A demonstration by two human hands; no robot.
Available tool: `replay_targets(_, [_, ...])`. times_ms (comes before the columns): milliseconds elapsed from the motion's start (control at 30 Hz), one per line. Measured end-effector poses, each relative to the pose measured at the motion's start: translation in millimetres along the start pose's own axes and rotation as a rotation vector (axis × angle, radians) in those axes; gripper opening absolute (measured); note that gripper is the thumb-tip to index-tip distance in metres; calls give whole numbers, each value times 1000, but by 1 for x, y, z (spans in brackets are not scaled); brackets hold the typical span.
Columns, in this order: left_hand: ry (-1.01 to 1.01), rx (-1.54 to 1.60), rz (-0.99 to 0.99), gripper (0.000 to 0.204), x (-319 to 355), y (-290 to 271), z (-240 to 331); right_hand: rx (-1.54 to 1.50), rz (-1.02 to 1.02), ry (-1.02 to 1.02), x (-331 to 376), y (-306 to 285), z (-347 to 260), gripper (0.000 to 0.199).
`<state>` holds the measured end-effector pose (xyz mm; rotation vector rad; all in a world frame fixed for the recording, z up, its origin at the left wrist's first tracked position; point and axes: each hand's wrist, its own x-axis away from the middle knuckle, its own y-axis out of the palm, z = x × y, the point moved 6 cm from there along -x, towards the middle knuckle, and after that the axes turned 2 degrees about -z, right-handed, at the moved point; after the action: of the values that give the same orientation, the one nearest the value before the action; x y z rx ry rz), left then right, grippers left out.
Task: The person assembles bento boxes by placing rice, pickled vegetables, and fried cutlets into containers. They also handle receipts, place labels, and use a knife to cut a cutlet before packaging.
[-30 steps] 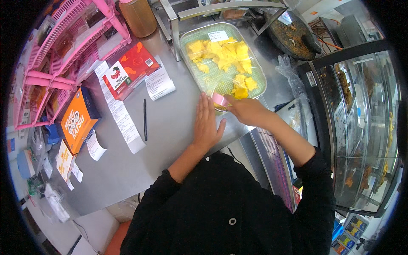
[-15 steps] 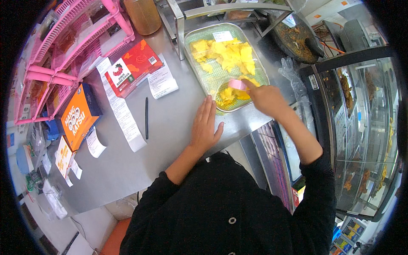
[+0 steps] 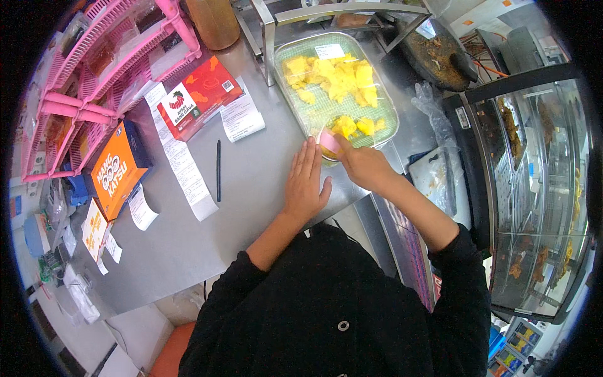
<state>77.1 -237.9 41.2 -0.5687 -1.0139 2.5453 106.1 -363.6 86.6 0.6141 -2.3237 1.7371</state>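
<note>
A tray (image 3: 306, 116) is sitting near the far edge of a metal counter (image 3: 251, 173), in front of the person and slightly to the right. Yellow food pieces (image 3: 339, 78) are lying in it, mostly toward the far end, with a smaller cluster near the close end. Clear film is covering at least part of the tray, and a white label (image 3: 329, 51) is resting at its far end.

The right hand (image 3: 367, 164) is reaching over the near edge of the tray, its fingers bending closed around a pink tool (image 3: 328, 141); the tool's exact kind is hard to tell. The left hand (image 3: 304, 179) is holding nothing: it is lying flat and open, fingers straight and together, thumb spreading away, fingertips meeting the tray's near left corner.

Left of the tray, a curled receipt (image 3: 242, 122) is lying beside a red box (image 3: 200, 94), which is resting on a long receipt (image 3: 188, 173). A black pen (image 3: 218, 169) is lying between that receipt and the left hand. Farther left, an orange box (image 3: 116, 169) is standing below pink baskets (image 3: 81, 100). A brown jar (image 3: 213, 25) is standing beyond the red box. To the right, a plastic bag (image 3: 440, 119) is lying beside a glass display case (image 3: 540, 188), and a dark bowl (image 3: 433, 53) is sitting behind the bag.
</note>
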Motion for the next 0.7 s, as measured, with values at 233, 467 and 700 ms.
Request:
replay_targets(233, [3, 41, 20, 72, 1, 1, 2, -369, 104, -64, -13, 12, 17, 39])
replay_targets(467, [9, 37, 19, 72, 0, 0, 3, -519, 121, -85, -11, 28, 29, 44])
replay_targets(700, [59, -19, 94, 61, -12, -23, 8, -1477, -171, 330, 22, 28, 49, 40])
